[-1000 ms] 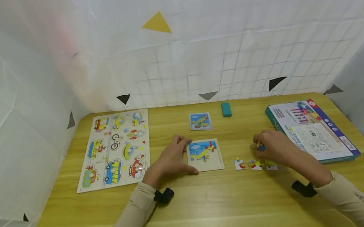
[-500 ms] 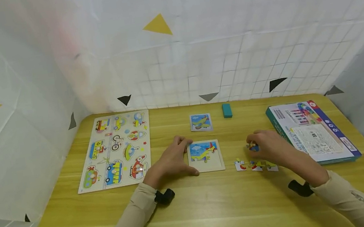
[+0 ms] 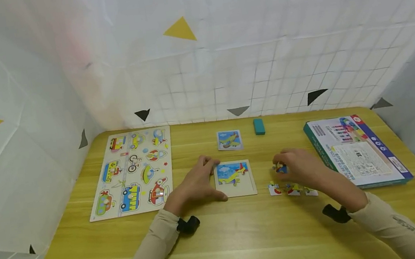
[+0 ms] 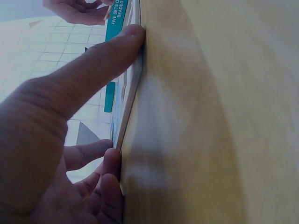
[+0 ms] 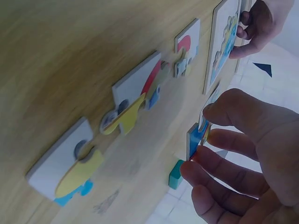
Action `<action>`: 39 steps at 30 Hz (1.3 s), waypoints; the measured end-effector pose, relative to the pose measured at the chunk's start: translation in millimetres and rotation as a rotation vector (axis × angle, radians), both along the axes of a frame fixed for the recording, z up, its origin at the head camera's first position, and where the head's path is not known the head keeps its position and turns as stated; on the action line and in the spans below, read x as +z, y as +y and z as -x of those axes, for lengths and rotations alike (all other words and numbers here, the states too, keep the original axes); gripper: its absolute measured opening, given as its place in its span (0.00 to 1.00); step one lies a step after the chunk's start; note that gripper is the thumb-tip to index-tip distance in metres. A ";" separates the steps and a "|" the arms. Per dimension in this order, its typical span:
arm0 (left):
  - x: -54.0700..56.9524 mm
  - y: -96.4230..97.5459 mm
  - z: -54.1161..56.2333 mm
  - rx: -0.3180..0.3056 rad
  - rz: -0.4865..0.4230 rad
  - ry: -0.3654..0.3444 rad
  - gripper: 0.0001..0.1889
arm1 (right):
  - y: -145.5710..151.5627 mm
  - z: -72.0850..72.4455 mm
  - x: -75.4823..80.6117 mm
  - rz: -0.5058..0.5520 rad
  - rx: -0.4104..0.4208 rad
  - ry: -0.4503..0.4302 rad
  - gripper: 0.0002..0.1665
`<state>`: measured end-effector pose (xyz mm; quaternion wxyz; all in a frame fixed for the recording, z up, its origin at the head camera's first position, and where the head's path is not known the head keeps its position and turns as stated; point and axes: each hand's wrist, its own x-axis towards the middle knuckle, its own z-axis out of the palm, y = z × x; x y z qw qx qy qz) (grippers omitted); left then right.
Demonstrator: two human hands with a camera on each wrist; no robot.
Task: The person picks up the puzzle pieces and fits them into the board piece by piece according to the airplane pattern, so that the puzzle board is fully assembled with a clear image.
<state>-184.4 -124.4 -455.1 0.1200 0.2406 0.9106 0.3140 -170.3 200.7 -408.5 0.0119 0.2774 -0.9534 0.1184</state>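
Observation:
My left hand (image 3: pixel 197 183) holds the left side of a small wooden puzzle tray (image 3: pixel 247 188), thumb at its near corner and fingers at the far one. Inside the tray, joined pieces form part of a yellow airplane on blue sky. To the right of it, my right hand (image 3: pixel 303 167) pinches a blue jigsaw piece (image 5: pixel 192 140) between thumb and fingers, above the table. Below that hand lie three loose jigsaw pieces: one with a red arc (image 3: pixel 275 189), another with red and yellow (image 5: pixel 135 86), and one with a yellow shape (image 5: pixel 65 170).
Behind the tray lies a picture card (image 3: pixel 229 140) of the same airplane, with a teal block (image 3: pixel 259 126) to its right. A large vehicle puzzle board (image 3: pixel 129 147) lies at the left. At the right is a flat box (image 3: pixel 358 152). White sheeting (image 3: pixel 199 68) rises behind the table.
My right hand has moved left toward the tray, carrying the blue jigsaw piece away from above the loose pieces. My left hand keeps its place on the tray.

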 end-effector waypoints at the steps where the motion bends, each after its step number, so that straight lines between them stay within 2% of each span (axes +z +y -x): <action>1: -0.3 0.2 0.2 0.001 0.002 -0.002 0.56 | -1.0 0.0 0.4 0.001 0.005 -0.003 0.15; 11: -0.9 0.4 0.7 0.007 0.013 -0.015 0.56 | -11.8 0.9 3.7 -0.015 0.025 -0.047 0.15; 19: 1.1 0.6 -1.2 0.012 0.006 -0.029 0.56 | -19.5 1.7 2.2 -0.001 0.086 -0.007 0.14; 39: 2.8 0.2 -0.6 0.002 0.005 -0.008 0.56 | -35.5 3.7 0.6 -0.007 0.127 0.014 0.17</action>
